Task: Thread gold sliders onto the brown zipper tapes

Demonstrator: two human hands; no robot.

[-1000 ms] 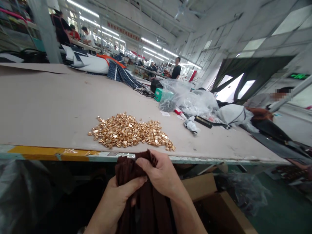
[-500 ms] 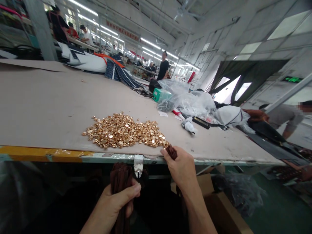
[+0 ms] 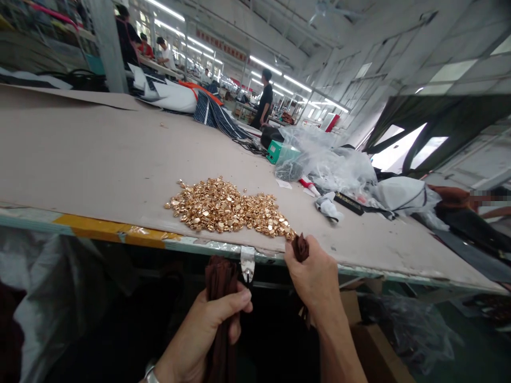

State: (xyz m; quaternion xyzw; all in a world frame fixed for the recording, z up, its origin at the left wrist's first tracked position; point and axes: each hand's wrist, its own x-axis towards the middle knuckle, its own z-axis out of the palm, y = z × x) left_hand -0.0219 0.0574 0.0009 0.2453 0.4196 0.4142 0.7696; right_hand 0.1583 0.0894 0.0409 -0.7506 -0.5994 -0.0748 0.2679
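Note:
My left hand [image 3: 213, 324] is wrapped round a thick bundle of dark brown strips [image 3: 220, 276], held upright below the table edge. In my right hand [image 3: 313, 271] is a smaller rolled bunch of brown strips [image 3: 301, 247], whose loose ends hang under the palm. The right fingertips are at the near edge of a heap of small shiny gold metal pieces [image 3: 215, 205] on the table. Between the hands, a slotted metal bracket [image 3: 248, 264] is fixed to the table's front edge. Whether the right fingers also pinch a gold piece is too small to tell.
The table [image 3: 99, 154] has yellow tape [image 3: 115, 230] along its front edge. Clear plastic bags [image 3: 331, 159], a green box [image 3: 275, 151] and a white cloth [image 3: 328, 206] lie farther back. Cardboard boxes [image 3: 377, 346] stand below at right. A person in black [image 3: 263, 101] stands beyond.
The camera view has turned left, so the whole scene sits farther right in the picture. Both hands keep their grip on the brown strips, and the gold heap looks the same.

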